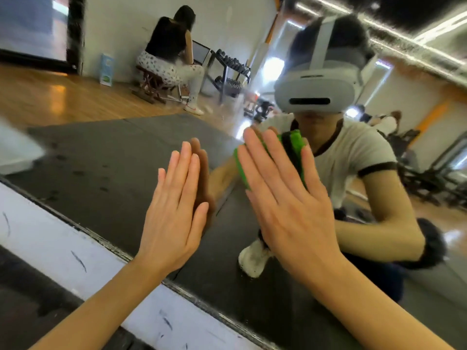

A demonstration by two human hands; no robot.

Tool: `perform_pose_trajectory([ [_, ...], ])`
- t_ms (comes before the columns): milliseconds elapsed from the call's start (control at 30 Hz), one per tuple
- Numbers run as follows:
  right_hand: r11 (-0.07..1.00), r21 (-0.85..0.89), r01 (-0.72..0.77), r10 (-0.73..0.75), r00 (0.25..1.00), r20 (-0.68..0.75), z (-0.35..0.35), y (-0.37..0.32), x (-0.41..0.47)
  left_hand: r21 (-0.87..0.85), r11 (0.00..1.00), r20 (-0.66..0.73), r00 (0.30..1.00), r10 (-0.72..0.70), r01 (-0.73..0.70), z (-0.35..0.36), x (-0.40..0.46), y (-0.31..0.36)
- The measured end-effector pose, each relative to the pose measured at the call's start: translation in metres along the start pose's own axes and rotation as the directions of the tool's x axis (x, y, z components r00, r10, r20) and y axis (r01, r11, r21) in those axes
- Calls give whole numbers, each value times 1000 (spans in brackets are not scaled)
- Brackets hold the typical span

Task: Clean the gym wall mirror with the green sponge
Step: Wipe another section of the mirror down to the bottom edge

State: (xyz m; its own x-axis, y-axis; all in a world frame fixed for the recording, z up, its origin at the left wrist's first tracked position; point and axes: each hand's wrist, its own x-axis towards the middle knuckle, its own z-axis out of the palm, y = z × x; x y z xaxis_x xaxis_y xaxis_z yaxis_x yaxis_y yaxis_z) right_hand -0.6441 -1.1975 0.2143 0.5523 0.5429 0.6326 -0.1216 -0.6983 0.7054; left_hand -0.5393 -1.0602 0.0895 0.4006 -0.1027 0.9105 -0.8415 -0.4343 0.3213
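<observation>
The wall mirror fills the far side of the scene, its lower edge running above a scuffed white baseboard at the near left. The left hand lies flat on the glass, fingers straight and together, holding nothing. To its right, the right hand presses the green sponge against the mirror with straight, spread fingers. The sponge sits beneath and beyond those fingertips; its long axis seems to run up-right, though the hand hides most of it.
</observation>
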Motion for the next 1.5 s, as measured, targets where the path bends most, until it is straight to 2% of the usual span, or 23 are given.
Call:
perform_pose_trajectory([
  [100, 987, 46, -156, 158, 985, -63, -9, 12, -15, 7, 1000, 1, 1000, -30, 30, 9, -16, 5],
  [167, 980, 48, -192, 194, 979, -64, -4, 5, -15, -5, 999, -16, 999, -52, 52, 16, -20, 7],
  [233, 993, 23, -117, 117, 993, -26, 4, -14, -26, -17, 998, -18, 998, -58, 58, 17, -20, 7],
  [333, 995, -19, 98, -95, 989, 111, 19, -46, -80, -14, 998, -10, 998, -60, 60, 15, -20, 7],
  [400, 988, -2, 153, -150, 967, 206, 23, -61, -113, -2, 998, -2, 998, -58, 58, 14, -20, 7],
  [467, 988, -1, 157, -153, 962, 225, 20, -64, -120, 7, 999, 9, 999, -52, 52, 11, -20, 8],
  [500, 991, -10, 130, -125, 973, 194, 16, -61, -112, 6, 999, 19, 999, -50, 50, 10, -21, 8],
  [567, 999, 42, -32, 29, 997, 68, 13, -45, -82, 3, 999, 45, 998, -46, 46, 9, -31, 7],
  [633, 967, 98, -236, 246, 964, -100, 16, -28, -51, 19, 999, 74, 996, -46, 44, 11, -46, 7],
  [700, 952, 78, -296, 305, 939, -161, 21, -29, -44, 18, 998, 82, 995, -54, 52, 14, -56, 8],
  [733, 968, 52, -244, 249, 962, -113, 22, -40, -55, 7, 998, 85, 995, -56, 56, 14, -59, 8],
  [800, 999, -5, -32, 33, 996, 87, 27, -72, -104, -3, 999, 86, 995, -50, 50, 15, -59, 8],
  [867, 987, 15, 161, -159, 948, 275, 28, -95, -155, 14, 999, 87, 996, -37, 36, 14, -58, 7],
  [933, 978, 28, 208, -205, 922, 328, 28, -97, -168, 32, 999, 90, 996, -25, 22, 12, -58, 5],
  [967, 983, -3, 186, -177, 941, 289, 27, -91, -155, 36, 999, 89, 996, -23, 19, 11, -58, 5],
  [1033, 1000, 19, 5, -7, 996, 88, 27, -71, -116, 43, 999, 78, 997, -21, 18, 12, -57, 7],
  [1100, 964, 149, -219, 232, 969, -81, 27, -51, -76, 36, 999, 56, 998, -21, 19, 17, -55, 10],
  [1167, 944, 149, -294, 314, 940, -132, 26, -46, -64, 3, 999, 34, 999, -32, 32, 22, -53, 15],
  [1200, 958, 101, -269, 279, 954, -107, 27, -52, -73, -14, 999, 25, 999, -39, 40, 24, -52, 17],
  [1267, 992, -20, -126, 127, 992, 26, 31, -74, -117, -18, 999, 13, 999, -40, 40, 26, -53, 16],
  [1333, 999, -48, 7, 0, 987, 162, 29, -84, -164, -2, 1000, 12, 1000, -21, 21, 25, -54, 14],
  [1400, 1000, -23, 14, -9, 972, 234, 22, -73, -191, 4, 1000, 19, 1000, -8, 7, 23, -53, 13],
  [1500, 998, -2, -64, 63, 977, 202, 10, -55, -197, 10, 1000, 18, 1000, -14, 14, 25, -52, 15],
])
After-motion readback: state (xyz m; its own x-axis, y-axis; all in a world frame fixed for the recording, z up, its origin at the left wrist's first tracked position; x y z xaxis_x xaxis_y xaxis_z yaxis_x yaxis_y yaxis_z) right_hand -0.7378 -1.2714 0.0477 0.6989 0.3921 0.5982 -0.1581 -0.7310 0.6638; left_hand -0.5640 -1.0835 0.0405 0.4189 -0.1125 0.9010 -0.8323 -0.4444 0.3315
